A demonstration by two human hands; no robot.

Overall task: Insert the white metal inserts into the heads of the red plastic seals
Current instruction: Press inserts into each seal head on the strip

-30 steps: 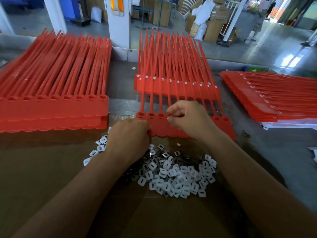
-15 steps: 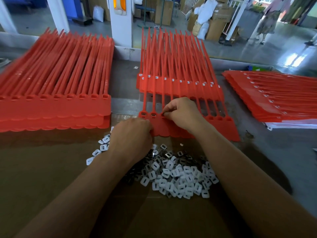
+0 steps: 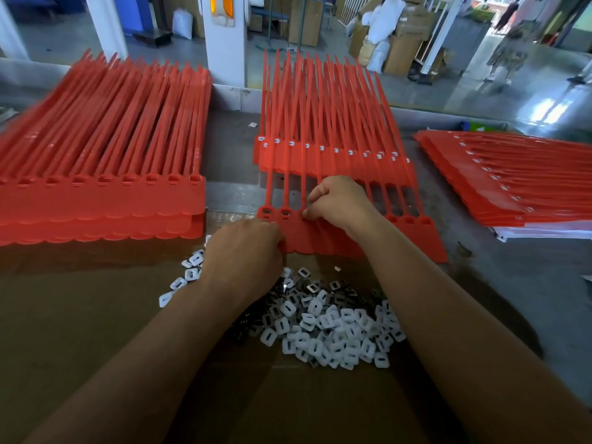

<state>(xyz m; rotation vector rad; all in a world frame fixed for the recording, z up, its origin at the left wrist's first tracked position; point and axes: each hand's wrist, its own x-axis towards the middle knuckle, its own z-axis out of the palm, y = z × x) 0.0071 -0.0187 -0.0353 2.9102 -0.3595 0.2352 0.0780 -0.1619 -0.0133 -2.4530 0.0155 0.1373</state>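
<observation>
Seating a hidden insert, I judge, the right grip (image 3: 339, 203) pinches the third seal head (image 3: 303, 214), the left grip (image 3: 246, 251) clamping the seal strip (image 3: 320, 241); next needs another from the insert pile (image 3: 333, 325) nearside of both grips.

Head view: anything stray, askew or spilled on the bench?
One small white piece, likely an insert, lies alone at the back, between the left seal stack and the middle stack, far from the insert pile. Nothing else stands out.

Bright daylight from bg rt, glare on floor (image 3: 544, 104), img soft, edges warped
</observation>
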